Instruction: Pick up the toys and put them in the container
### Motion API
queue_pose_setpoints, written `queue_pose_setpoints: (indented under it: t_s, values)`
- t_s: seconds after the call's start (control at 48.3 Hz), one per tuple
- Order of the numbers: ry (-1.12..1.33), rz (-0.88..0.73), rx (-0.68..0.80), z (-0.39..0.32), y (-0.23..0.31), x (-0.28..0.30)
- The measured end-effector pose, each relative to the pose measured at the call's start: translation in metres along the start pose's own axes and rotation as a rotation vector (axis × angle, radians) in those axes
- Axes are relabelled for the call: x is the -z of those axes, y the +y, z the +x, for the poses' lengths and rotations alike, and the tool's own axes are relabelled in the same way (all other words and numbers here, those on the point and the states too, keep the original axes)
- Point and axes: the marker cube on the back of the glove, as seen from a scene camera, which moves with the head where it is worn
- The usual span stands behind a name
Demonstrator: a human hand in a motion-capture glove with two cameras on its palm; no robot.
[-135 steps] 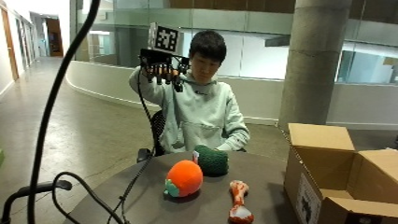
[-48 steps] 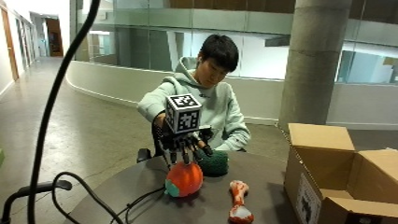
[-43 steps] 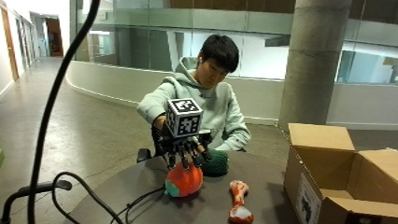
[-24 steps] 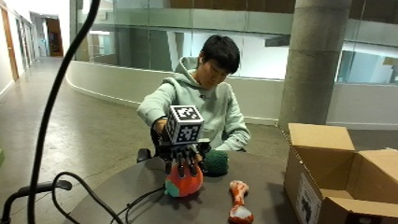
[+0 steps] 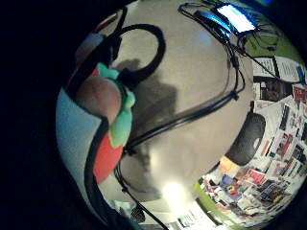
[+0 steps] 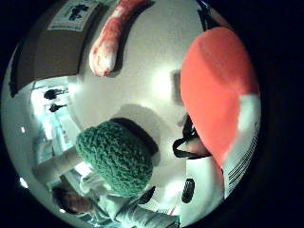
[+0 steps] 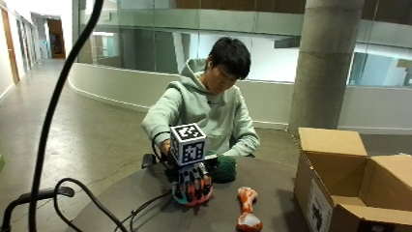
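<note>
Toys on round tabletop | we note the open cardboard box (image 7: 357,179) at its right edge | our gloved right hand (image 7: 190,187) wraps the orange plush (image 7: 193,195) near the front edge, fingers curled over it | green knitted toy (image 7: 225,169) just behind, bone toy (image 7: 246,214) beside | we should lift straight up, clearing both before swinging boxward.

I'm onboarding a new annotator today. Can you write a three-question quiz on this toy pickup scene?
1. True or false: the gloved right hand is down over the orange plush toy.
2. Which toy lies nearest the cardboard box? A) green knitted toy B) orange-and-white bone-shaped toy C) orange plush toy
3. Fill in: all three toys are on the ____.

Key: 1 true; 2 B; 3 table.
</note>
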Motion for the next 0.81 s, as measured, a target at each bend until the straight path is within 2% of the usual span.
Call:
queue_pose_setpoints:
  t_s: [0.249,0.456,0.601,0.808]
  values:
    - [0.012,0.152,0.021,-0.010,-0.002,0.003]
    - [0.066,0.021,0.023,-0.023,0.007,0.031]
    - [0.073,-0.009,0.062,-0.050,0.022,0.108]
    - [0.091,0.127,0.124,-0.120,0.034,0.237]
